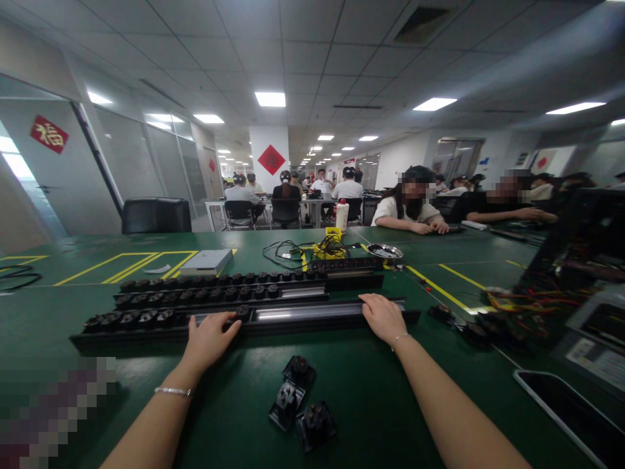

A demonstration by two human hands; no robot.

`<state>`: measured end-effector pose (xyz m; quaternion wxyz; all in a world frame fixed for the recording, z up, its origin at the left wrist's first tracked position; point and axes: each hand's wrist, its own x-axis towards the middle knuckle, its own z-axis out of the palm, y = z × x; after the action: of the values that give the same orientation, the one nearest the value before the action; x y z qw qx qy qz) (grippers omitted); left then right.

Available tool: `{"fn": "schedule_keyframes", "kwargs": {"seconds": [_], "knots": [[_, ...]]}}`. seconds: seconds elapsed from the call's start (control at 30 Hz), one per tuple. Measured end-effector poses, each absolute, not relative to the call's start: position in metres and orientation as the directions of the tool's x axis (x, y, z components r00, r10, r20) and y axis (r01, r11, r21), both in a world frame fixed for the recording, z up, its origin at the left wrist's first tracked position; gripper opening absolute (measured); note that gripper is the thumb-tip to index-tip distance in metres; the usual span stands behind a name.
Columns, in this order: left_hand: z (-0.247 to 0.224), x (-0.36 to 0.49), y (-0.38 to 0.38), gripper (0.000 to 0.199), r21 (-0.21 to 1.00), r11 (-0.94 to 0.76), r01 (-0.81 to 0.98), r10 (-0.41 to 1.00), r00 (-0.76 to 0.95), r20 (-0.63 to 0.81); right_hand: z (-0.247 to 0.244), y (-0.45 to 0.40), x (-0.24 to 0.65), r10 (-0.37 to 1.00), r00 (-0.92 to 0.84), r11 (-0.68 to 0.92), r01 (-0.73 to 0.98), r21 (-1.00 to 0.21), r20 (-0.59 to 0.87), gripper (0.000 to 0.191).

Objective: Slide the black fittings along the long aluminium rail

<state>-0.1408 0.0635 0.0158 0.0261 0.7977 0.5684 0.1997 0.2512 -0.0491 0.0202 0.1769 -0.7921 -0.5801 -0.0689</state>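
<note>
A long black rail (303,314) lies across the green table in front of me, with several round black socket modules (127,319) lined up in its left part. My left hand (208,342) is closed over the rail, its thumb and index finger against a lone socket module (243,312). At the rail's right end, my right hand (384,317) curls over the edge, its thumb hidden. Bare channel shows between the hands. Behind lie a second rail (303,292) and a third rail (354,281), both holding modules. Closer to me sit three loose black plug modules (299,370) with metal pins.
A grey-white box (206,262) and a yellow bin (328,244) with black cables stand behind the rails, near a metal dish (385,251). On the right are a phone (569,410), coloured wires (512,299) and dark equipment. Two people sit across the table.
</note>
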Motion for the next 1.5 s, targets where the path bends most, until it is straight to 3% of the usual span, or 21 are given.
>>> {"fn": "schedule_keyframes", "kwargs": {"seconds": [0.7,1.5], "knots": [[0.0179,-0.1415,0.0628,0.042,0.307,-0.369,0.877,0.922,0.304,0.239,0.0204,-0.0489,0.2515,0.894,0.302,-0.252,0.95,-0.186,0.332,0.044],[0.0171,-0.1364,0.0612,0.044,0.268,-0.43,0.862,0.897,0.374,0.236,0.0191,-0.048,0.2519,0.895,0.306,-0.255,0.948,-0.19,0.325,0.044]]}}
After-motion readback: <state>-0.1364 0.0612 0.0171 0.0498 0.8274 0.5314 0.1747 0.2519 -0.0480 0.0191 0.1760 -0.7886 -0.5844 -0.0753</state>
